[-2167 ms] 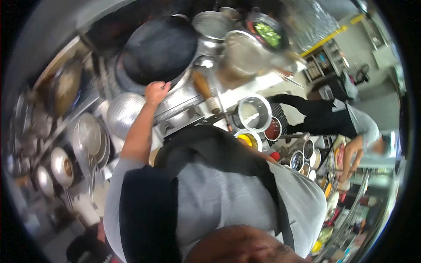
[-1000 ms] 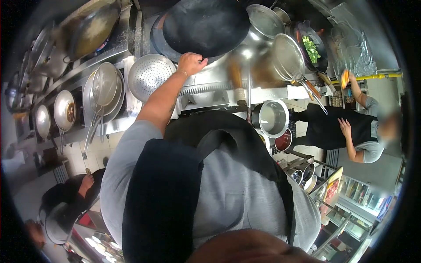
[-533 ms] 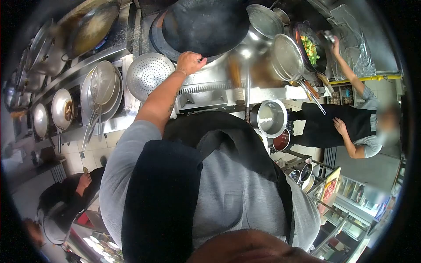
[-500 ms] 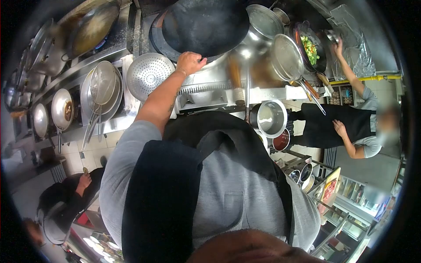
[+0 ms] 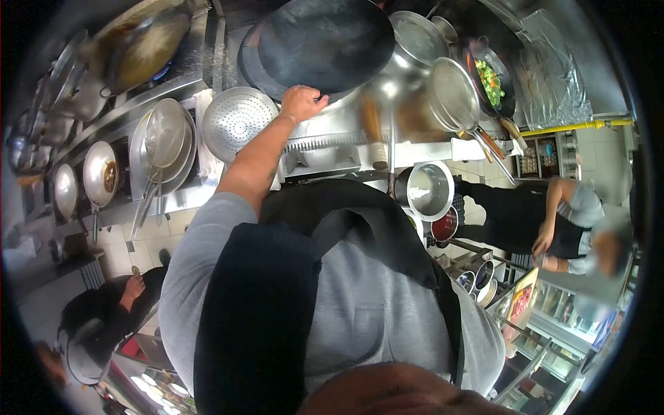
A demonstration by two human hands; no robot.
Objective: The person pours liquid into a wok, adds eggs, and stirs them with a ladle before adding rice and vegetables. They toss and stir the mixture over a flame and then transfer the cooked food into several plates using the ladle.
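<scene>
My left hand [image 5: 302,104] is closed on the near edge of a large dark wok [image 5: 325,48], which sits over the stove. Just left of that hand lies a perforated steel strainer [image 5: 238,123]. My right hand does not show anywhere in the view. To the right of the wok are a steel pot [image 5: 419,38] and a round mesh strainer [image 5: 452,93]. A wooden-handled brush [image 5: 375,135] stands upright between the wok and the mesh strainer.
Another wok [image 5: 490,83] holds vegetables at the upper right. A co-worker [image 5: 546,214] stands at the right, another person [image 5: 111,311] at the lower left. Pans [image 5: 101,173] and strainers [image 5: 164,133] lie left. A pot [image 5: 429,190] stands near my apron.
The co-worker at the right has drawn an arm back from the vegetable wok and turned toward the cutting board, hands now close together. My left hand has hardly moved.
</scene>
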